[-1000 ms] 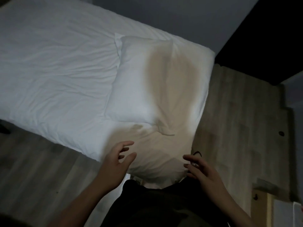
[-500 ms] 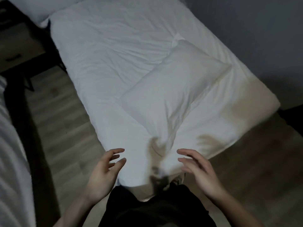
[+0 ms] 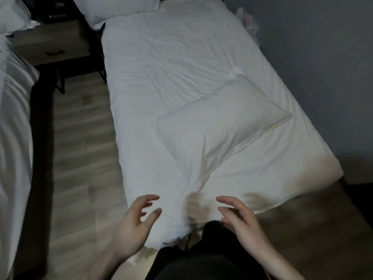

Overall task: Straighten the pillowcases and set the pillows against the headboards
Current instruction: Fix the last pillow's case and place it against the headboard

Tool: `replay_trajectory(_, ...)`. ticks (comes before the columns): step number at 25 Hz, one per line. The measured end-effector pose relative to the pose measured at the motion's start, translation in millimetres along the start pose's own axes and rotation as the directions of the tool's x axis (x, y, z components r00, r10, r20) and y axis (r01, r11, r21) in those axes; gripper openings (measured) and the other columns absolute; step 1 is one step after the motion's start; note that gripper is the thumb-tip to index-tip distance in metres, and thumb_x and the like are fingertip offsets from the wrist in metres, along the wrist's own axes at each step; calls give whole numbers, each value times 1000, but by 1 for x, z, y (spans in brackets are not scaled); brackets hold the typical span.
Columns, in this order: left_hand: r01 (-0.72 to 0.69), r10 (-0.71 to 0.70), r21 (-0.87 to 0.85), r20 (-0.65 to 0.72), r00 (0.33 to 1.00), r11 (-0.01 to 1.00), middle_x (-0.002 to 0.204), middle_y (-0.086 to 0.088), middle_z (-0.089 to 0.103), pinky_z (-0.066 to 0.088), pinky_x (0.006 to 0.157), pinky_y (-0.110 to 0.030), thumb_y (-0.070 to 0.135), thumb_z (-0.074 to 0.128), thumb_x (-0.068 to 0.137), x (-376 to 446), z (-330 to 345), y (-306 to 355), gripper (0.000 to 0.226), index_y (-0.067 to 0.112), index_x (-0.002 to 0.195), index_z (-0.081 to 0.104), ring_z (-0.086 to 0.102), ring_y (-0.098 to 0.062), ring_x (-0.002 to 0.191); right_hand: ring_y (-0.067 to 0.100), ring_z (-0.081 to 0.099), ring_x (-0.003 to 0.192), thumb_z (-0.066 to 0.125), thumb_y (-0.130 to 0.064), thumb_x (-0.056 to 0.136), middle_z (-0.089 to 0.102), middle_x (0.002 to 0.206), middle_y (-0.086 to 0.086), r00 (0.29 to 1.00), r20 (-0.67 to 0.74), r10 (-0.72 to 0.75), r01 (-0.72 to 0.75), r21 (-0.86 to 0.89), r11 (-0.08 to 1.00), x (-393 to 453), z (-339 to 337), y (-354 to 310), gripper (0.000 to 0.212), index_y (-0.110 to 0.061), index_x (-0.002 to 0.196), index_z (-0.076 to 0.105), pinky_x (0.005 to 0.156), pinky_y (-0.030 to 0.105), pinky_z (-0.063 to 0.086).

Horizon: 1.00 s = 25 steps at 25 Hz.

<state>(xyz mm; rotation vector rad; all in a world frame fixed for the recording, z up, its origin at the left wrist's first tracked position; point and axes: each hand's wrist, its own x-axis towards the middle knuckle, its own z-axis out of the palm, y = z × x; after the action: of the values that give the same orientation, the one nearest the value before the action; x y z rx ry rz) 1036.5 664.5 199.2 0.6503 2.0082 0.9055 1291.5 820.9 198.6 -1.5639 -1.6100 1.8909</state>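
On the white bed [image 3: 161, 81], a loose pillow [image 3: 220, 126] lies crooked near the foot end, far from the head end's pillow [image 3: 119, 6]. Left hand [image 3: 133, 225] and right hand [image 3: 241, 221] hover above the foot edge, fingers spread, holding nothing.

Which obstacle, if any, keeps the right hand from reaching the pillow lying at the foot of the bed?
Probably none. The right hand hovers open above the duvet, with only bare bedding between it and the pillow; nothing lies on the pillow.
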Motion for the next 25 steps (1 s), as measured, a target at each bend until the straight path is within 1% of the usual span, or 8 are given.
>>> replay_trajectory(3, -27, 27, -15, -5, 1000, 1000, 128, 24, 63, 46, 96, -20, 31, 66, 98, 25, 11, 26, 22, 37, 119, 65, 58, 7, 119, 11, 72, 104, 69, -16, 97, 77, 109, -5, 998, -45, 41, -40, 35, 999, -7, -25, 11, 25, -35, 110, 78, 104, 52, 56)
replay_trajectory(7, -29, 28, -29, -39, 999, 999, 128, 21, 62, 47, 96, -23, 34, 64, 98, 60, 46, 58, 21, 38, 119, 65, 58, 3, 120, 5, 73, 102, 69, -20, 98, 76, 111, -7, 997, -36, 75, -74, 40, 996, 21, -70, 10, 24, -35, 115, 77, 106, 52, 55)
replay_trajectory(11, 60, -64, -45, -85, 994, 997, 129, 18, 61, 50, 100, -31, 35, 66, 97, 84, 100, 73, 21, 37, 119, 65, 57, -1, 122, 10, 71, 107, 66, -18, 100, 75, 116, -14, 997, 80, 20, -20, 9, 1000, 79, -119, -5, 26, -38, 113, 76, 101, 47, 57)
replay_trajectory(15, 163, -172, -65, -167, 971, 984, 129, 18, 62, 51, 97, -31, 35, 66, 97, 96, 153, 85, 22, 36, 119, 66, 58, 0, 121, 9, 71, 105, 65, -12, 99, 75, 111, -17, 984, 168, 57, -56, -10, 998, 151, -172, -12, 24, -30, 109, 77, 94, 38, 60)
replay_trajectory(18, 287, -300, -97, -179, 937, 953, 128, 14, 65, 50, 87, -24, 35, 64, 98, 109, 180, 80, 25, 32, 122, 66, 62, -4, 117, 15, 71, 108, 65, -15, 98, 74, 117, -7, 970, 177, 168, -148, -117, 982, 204, -193, 10, 20, -29, 109, 74, 91, 39, 61)
replay_trajectory(20, 377, -398, -139, -183, 899, 916, 126, 11, 67, 49, 86, -27, 35, 64, 98, 121, 192, 72, 26, 29, 123, 66, 65, -13, 118, 20, 70, 108, 64, -20, 99, 69, 123, 2, 945, 182, 272, -244, -165, 956, 241, -198, 30, 18, -28, 114, 69, 89, 39, 60)
replay_trajectory(22, 420, -444, -156, -183, 877, 894, 125, 11, 68, 48, 87, -29, 37, 63, 99, 141, 200, 65, 26, 29, 123, 66, 65, -14, 118, 23, 68, 108, 64, -25, 99, 65, 126, 7, 915, 124, 384, -367, -137, 920, 287, -198, 48, 28, -24, 127, 60, 90, 42, 60)
replay_trajectory(25, 411, -425, -111, -167, 890, 905, 129, 11, 67, 48, 84, -25, 38, 63, 98, 182, 205, 59, 28, 30, 126, 65, 65, -7, 113, 25, 66, 105, 68, -36, 97, 61, 129, 7, 868, 14, 496, -495, -44, 868, 362, -187, 67, 64, -19, 153, 41, 103, 51, 56)
